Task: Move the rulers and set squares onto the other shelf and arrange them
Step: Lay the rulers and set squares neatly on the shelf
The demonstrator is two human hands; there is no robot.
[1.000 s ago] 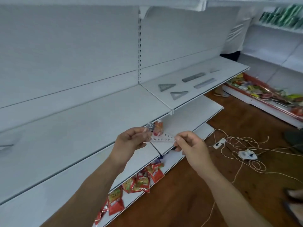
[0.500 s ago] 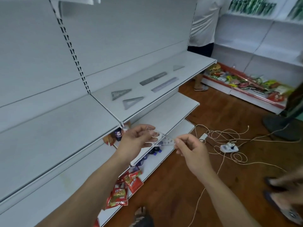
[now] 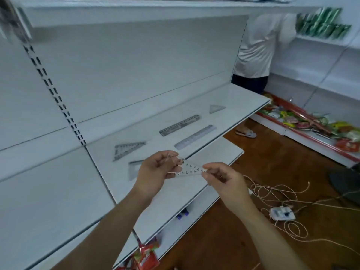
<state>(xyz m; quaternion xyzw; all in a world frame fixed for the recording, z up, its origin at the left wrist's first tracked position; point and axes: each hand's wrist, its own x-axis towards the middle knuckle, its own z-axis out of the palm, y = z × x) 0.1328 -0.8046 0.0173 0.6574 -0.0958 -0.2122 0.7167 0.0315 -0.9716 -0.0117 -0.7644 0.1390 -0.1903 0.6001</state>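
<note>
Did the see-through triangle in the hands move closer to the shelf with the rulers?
Yes. The clear set square now overlaps the front edge of the ruler shelf; earlier it hung lower, left of that shelf.

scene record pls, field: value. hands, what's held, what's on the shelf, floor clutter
left hand: left hand pinches one end of a clear plastic set square with printed numbers
right hand: right hand pinches its other end
held item: above the front edge of the white metal shelf, not set down
on shelf: two grey rulers, three grey set squares, lying flat and apart
floor: tangled cream cord, white power strip
background: person in a white shirt at the far shelving
</note>
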